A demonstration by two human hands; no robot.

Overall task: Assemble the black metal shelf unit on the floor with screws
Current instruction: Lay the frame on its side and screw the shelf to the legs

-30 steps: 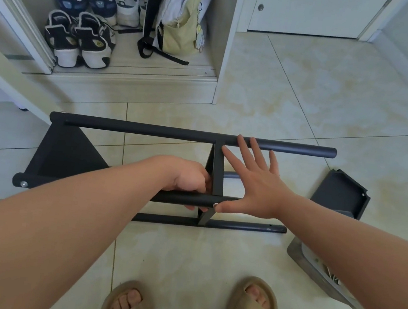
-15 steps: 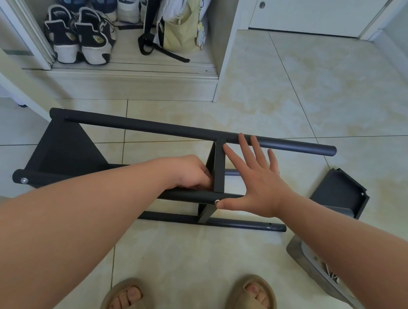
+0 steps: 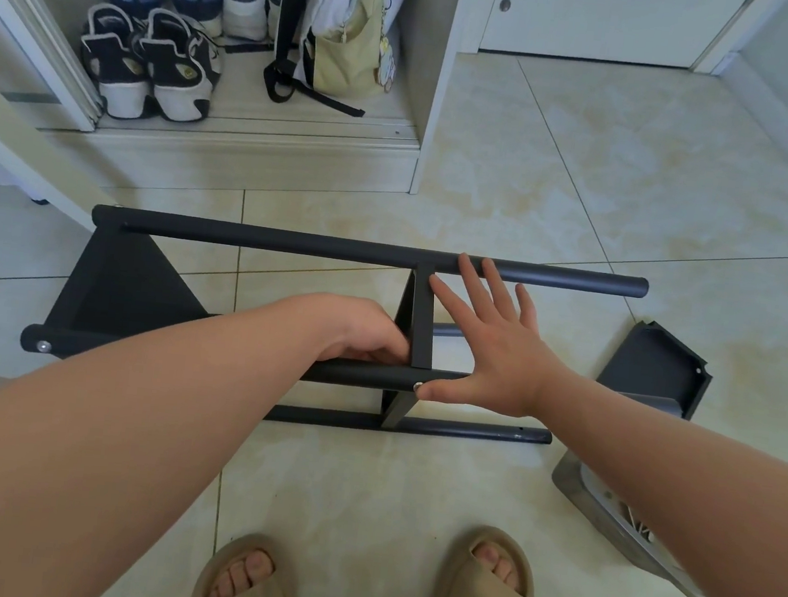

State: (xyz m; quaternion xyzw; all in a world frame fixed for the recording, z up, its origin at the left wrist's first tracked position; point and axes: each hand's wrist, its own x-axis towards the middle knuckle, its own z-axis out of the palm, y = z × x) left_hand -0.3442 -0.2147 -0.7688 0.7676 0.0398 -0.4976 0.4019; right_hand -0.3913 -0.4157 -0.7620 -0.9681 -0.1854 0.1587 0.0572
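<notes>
The black metal shelf unit [image 3: 291, 242] lies on its side on the tiled floor, its long tubes running left to right. A black corner shelf plate [image 3: 116, 288] is fixed at the left end and a second plate [image 3: 421, 320] stands edge-on in the middle. My left hand [image 3: 364, 331] curls around the near upper tube [image 3: 355, 373] just left of the middle plate. My right hand [image 3: 488, 352] is spread flat to the right of that plate, its thumb tip pressing a silver screw [image 3: 417, 387] in the near tube. Another screw [image 3: 42, 347] sits at the tube's left end.
A loose black shelf plate [image 3: 652, 364] leans at the right, above a grey metal tray [image 3: 612, 515] on the floor. Behind the unit stands an open cupboard with several shoes [image 3: 149, 63] and a yellow backpack [image 3: 351, 36]. My feet in tan slippers [image 3: 483, 585] are at the near edge.
My left hand has shifted slightly up and right against the middle plate. The right hand keeps its spread pose with the thumb on the screw.
</notes>
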